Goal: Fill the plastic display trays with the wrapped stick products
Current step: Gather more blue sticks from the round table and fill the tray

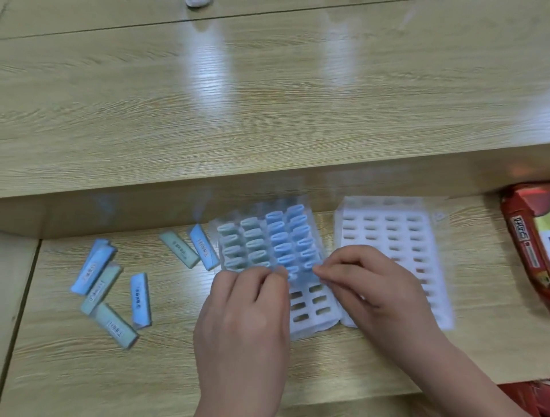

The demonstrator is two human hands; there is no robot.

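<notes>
On the wooden table (208, 372), nearest the person, the left hand (247, 306) lay over the near left part of a white plastic tray (309, 312), its fingers curled with the tips on the standing sticks; the blur hid whether it gripped one. The right hand (372, 285) came in from the other side, and its thumb and forefinger pinched a blue stick (294, 272) at the near end of the filled rows. Beyond the fingertips, the standing sticks (276, 241) filled the tray's far slots (greenish on the left, blue on the right), while its near slots were empty. Left of the tray, loose sticks (101, 285) lay flat and scattered on the table. Just right of it lay an empty tray (387, 232), partly under the right hand. A red packet (529, 238) sat at the right edge. Behind everything rose a wooden ledge (268, 104), with a small white object (196, 2) at its far end.
</notes>
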